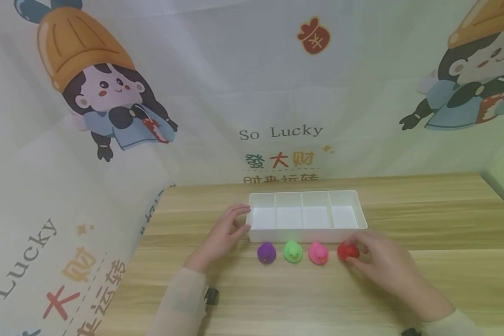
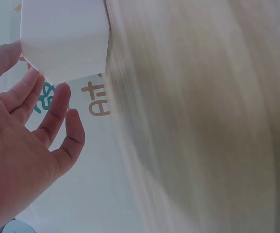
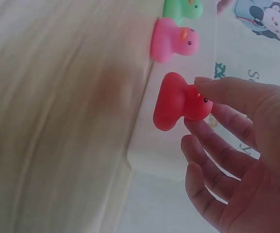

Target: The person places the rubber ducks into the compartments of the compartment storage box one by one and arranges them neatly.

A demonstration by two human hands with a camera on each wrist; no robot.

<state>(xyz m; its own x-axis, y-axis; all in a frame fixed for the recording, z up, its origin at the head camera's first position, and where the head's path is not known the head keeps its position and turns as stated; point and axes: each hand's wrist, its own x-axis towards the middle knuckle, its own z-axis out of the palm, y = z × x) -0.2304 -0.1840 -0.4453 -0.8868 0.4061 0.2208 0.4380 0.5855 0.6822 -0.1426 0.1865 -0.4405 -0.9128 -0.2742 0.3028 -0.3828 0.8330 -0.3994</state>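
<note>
A white tray [image 1: 304, 235] with a row of compartments stands on the table. My left hand [image 1: 226, 227] is at its left end, the fingers loosely spread and the fingertips right at the tray's wall [image 2: 67, 43]. My right hand [image 1: 388, 261] pinches a red rubber duck [image 3: 171, 104] by its head between thumb and fingers, in front of the tray's right end. In the right wrist view the duck's base shows free of the fingers. Left of it, in a row along the tray's front, sit a pink duck [image 1: 318, 253], a green duck [image 1: 293, 252] and a purple duck [image 1: 266, 253].
The wood-grain table [image 1: 277, 303] reaches back to a pale printed cloth [image 1: 218, 93] hanging behind it and down the left side. Dark bands of the wrist gear [image 1: 212, 296] show at the sleeves.
</note>
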